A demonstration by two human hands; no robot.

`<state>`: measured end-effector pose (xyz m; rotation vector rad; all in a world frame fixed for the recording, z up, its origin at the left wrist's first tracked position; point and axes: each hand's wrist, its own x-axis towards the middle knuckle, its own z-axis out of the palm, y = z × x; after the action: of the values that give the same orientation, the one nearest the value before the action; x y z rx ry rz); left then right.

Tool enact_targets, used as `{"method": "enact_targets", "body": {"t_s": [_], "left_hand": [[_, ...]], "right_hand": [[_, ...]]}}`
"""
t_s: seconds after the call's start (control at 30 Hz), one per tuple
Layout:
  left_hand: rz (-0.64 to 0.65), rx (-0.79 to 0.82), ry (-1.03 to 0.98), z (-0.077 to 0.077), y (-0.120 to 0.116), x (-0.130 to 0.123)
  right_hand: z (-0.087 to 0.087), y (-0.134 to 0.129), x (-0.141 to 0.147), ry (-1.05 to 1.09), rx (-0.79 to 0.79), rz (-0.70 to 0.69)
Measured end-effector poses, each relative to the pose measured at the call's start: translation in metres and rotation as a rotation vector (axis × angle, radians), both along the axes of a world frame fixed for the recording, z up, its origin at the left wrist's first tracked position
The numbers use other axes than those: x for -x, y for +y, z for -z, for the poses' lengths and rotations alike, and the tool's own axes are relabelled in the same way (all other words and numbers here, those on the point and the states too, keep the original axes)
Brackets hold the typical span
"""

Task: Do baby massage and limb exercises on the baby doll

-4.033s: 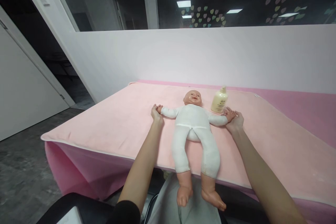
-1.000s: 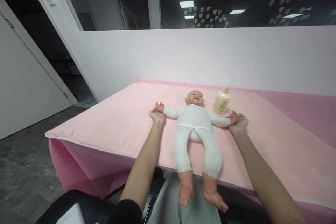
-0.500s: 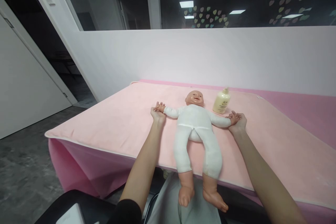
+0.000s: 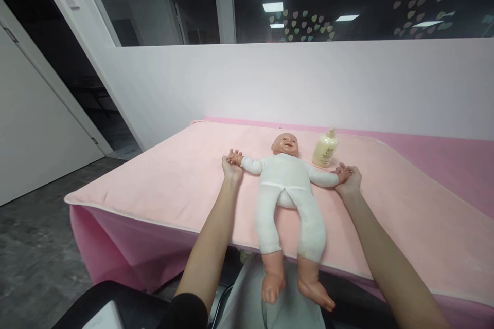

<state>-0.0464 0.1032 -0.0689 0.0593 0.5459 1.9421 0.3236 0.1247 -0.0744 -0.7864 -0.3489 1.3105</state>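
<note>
A baby doll (image 4: 287,172) with a white cloth body lies on its back on the pink table cover (image 4: 173,180), its arms spread and its bare feet hanging past the front edge. My left hand (image 4: 232,169) is closed on the doll's hand at the left, whose small fingers show above mine. At the right, my right hand (image 4: 350,181) holds the doll's other hand in the same way. Behind that doll arm stands a pale yellow pump bottle (image 4: 324,149), upright and untouched, beside the doll's head.
A white wall (image 4: 289,82) with a dark window above it rises behind the table. To the left are a door (image 4: 38,113) and a grey floor (image 4: 34,247). A black chair (image 4: 135,303) with a white object on it is at the lower left.
</note>
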Motion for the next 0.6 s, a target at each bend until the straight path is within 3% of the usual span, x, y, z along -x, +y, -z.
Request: {"method": "enact_targets", "body": {"t_s": [0.1, 0.6], "left_hand": [[-0.002, 0.006, -0.006, 0.0016, 0.0017, 0.0010], [0.036, 0.015, 0.014, -0.0003, 0.0004, -0.0006]], "right_hand": [[-0.0039, -0.0029, 0.0019, 0.019, 0.084, 0.015], [-0.0085, -0.0052, 0.0050, 0.032, 0.089, 0.034]]}}
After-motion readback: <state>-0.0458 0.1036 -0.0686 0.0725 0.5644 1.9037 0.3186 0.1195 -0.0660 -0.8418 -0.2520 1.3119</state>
